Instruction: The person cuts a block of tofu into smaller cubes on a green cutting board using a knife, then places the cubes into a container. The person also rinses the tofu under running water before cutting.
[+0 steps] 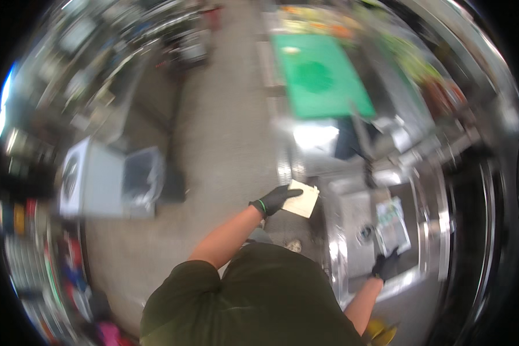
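Note:
My left hand (278,200), in a black glove with a green band at the wrist, holds a flat, pale yellow rectangular piece (303,203) over the floor beside the counter. My thumb lies across its upper face; the blur hides what it is made of. Down in the metal sink (358,255) my right hand (386,263), also black-gloved, reaches to the lower edge of a clear plastic package (393,231) with green and white printing. Whether the fingers grip the package or only touch it is unclear. A round drain (365,233) shows beside the package.
Beyond the sink a green cutting board (341,82) lies on the steel counter (281,129), bearing a wet patch and a small white piece (290,50). Blurred vegetables (408,58) line the right. Across the aisle floor (225,112) stands a lined waste bin (142,173).

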Action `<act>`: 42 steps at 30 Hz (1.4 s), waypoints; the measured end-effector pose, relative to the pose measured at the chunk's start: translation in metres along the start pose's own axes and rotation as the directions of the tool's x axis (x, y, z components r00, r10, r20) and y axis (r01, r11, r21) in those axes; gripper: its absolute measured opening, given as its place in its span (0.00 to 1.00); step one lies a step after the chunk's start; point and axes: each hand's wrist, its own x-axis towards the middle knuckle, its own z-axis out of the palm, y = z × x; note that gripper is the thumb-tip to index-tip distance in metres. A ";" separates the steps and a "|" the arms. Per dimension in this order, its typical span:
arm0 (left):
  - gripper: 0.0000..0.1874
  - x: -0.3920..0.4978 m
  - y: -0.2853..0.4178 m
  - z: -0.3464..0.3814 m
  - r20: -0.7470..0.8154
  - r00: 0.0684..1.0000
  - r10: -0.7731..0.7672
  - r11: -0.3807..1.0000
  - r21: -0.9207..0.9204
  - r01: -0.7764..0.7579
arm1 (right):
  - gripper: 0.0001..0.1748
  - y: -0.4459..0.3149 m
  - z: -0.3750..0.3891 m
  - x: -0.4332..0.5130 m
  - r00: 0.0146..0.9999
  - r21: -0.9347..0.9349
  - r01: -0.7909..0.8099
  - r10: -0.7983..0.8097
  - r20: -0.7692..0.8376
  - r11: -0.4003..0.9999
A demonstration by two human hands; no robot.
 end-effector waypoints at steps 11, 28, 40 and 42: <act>0.34 -0.272 -0.179 -0.305 -0.827 0.506 -0.244 0.893 -0.395 -0.215 | 0.31 -0.190 0.329 -0.140 0.621 0.295 -0.191 -0.118 0.775 0.936; 0.25 -0.290 -0.124 -0.504 -0.906 0.417 -0.068 0.998 -0.059 0.035 | 0.13 -0.267 0.579 -0.240 0.346 0.299 0.657 -0.629 0.697 0.692; 0.27 0.164 0.227 -0.379 -0.162 0.979 0.120 0.981 0.173 -0.092 | 0.24 -0.178 0.334 0.114 0.939 -0.816 0.339 -0.217 0.266 0.468; 0.26 0.226 0.265 -0.328 -0.067 0.991 0.112 0.982 0.157 -0.100 | 0.24 -0.183 0.332 0.119 0.924 -0.829 0.376 -0.229 0.305 0.413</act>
